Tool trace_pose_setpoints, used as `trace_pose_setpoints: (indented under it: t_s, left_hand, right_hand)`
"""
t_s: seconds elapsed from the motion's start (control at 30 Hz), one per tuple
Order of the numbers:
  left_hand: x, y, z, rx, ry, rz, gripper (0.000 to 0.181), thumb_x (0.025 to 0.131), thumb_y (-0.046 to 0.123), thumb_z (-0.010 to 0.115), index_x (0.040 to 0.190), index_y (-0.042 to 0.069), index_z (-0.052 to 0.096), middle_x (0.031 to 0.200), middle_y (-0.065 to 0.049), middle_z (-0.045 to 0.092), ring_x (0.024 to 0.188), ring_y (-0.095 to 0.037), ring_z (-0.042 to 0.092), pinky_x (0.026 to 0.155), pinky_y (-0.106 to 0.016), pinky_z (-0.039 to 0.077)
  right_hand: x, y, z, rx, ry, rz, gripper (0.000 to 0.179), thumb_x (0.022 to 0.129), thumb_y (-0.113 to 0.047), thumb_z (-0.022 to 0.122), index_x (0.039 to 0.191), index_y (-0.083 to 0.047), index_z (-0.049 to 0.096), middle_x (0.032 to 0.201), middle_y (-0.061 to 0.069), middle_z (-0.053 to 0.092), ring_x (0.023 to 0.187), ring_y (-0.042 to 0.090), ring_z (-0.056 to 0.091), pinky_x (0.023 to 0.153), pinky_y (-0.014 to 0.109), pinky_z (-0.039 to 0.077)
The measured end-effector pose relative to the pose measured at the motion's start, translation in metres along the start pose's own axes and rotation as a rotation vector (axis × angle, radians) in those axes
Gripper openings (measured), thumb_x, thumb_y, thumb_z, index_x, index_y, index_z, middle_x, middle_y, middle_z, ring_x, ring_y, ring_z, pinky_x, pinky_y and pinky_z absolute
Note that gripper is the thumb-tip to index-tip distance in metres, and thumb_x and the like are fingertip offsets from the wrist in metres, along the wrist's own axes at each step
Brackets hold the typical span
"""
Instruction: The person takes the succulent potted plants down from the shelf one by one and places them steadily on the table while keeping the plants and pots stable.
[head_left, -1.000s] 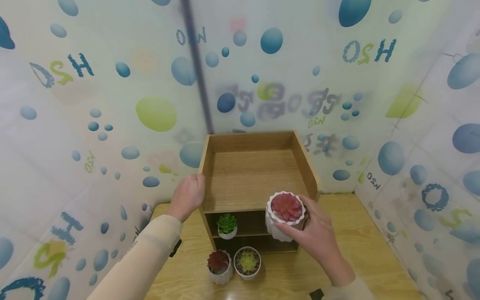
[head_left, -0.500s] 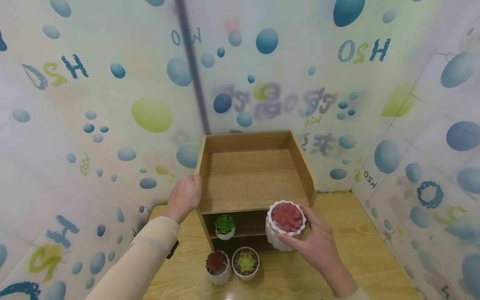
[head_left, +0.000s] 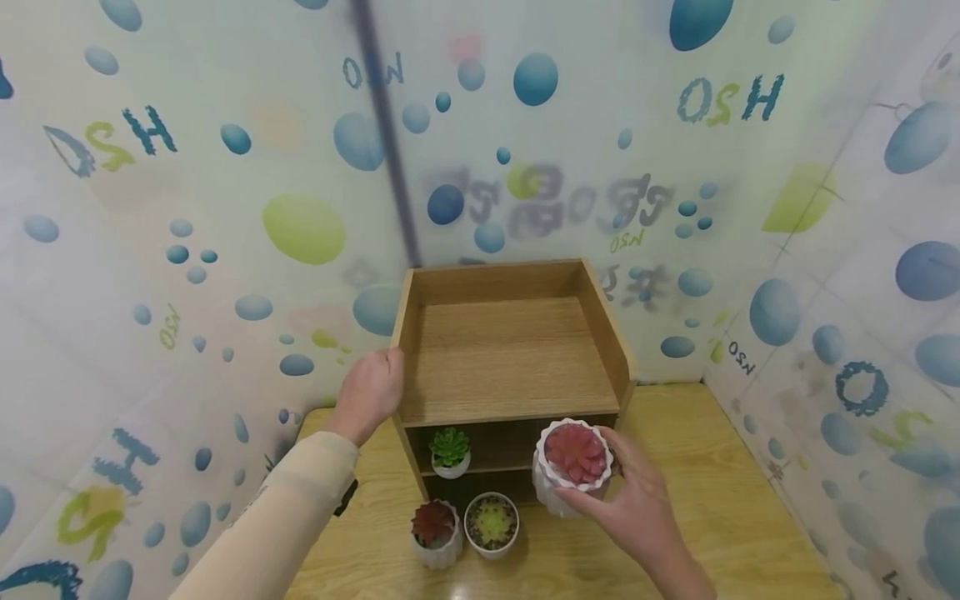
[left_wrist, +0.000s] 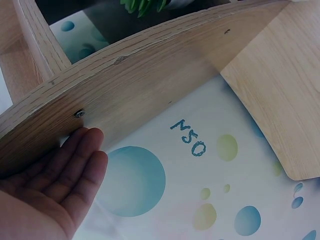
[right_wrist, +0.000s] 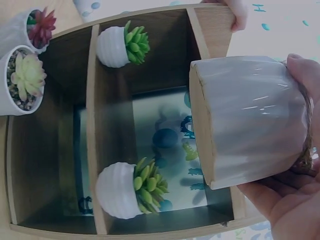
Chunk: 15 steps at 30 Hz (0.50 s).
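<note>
In the head view, my right hand (head_left: 637, 504) grips a white ribbed pot with a reddish-pink succulent (head_left: 576, 452), held in the air before the front right of a wooden shelf (head_left: 517, 358). The right wrist view shows this potted succulent (right_wrist: 250, 120) from the side, twine near its rim, thumb and fingers on opposite sides. My left hand (head_left: 371, 392) holds the shelf's left side panel. In the left wrist view, fingers of the left hand (left_wrist: 65, 185) lie against the panel's outer face; the thumb is hidden there.
A green potted succulent (head_left: 450, 452) stands on the upper inner shelf at left; another green potted plant (right_wrist: 127, 190) sits at its other end. On the table (head_left: 712, 500) before the shelf stand a dark red succulent (head_left: 437, 533) and a yellow-green one (head_left: 492, 525). Patterned curtains surround everything.
My right hand has lowered the reddish-pink potted succulent from the top board's front edge to before the inner shelves. The left hand keeps its hold on the panel. The head view shifted slightly.
</note>
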<state>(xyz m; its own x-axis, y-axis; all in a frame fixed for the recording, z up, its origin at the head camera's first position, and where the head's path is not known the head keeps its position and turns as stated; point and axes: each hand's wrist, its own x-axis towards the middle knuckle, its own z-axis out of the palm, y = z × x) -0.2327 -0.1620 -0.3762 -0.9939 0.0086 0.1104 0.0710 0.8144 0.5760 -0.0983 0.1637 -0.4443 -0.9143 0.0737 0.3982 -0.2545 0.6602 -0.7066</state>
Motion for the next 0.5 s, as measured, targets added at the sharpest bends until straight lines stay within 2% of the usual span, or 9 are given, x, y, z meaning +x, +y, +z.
trace_pose_setpoints:
  t_s: [0.17,0.5]
  left_hand:
    - [0.000,0.001,0.001,0.003,0.003,0.011,0.057,0.109,0.032,0.017,0.064,0.010,0.044,0.060,-0.008,0.044,0.052,-0.023,0.039,0.056,-0.036,0.040]
    - [0.000,-0.001,0.001,-0.012,-0.018,-0.004,0.059,0.110,0.034,0.014,0.065,0.010,0.044,0.060,-0.008,0.043,0.053,-0.023,0.038,0.057,-0.036,0.040]
  right_hand:
    - [-0.006,0.004,0.002,-0.003,-0.018,0.033,0.088,0.067,-0.040,0.096,0.135,0.003,0.060,0.132,0.020,0.066,0.119,0.040,0.064,0.096,0.066,0.048]
    - [-0.014,0.011,0.007,0.002,-0.044,0.058,0.091,0.066,-0.041,0.096,0.136,0.002,0.059,0.132,0.019,0.066,0.118,0.040,0.064,0.095,0.069,0.048]
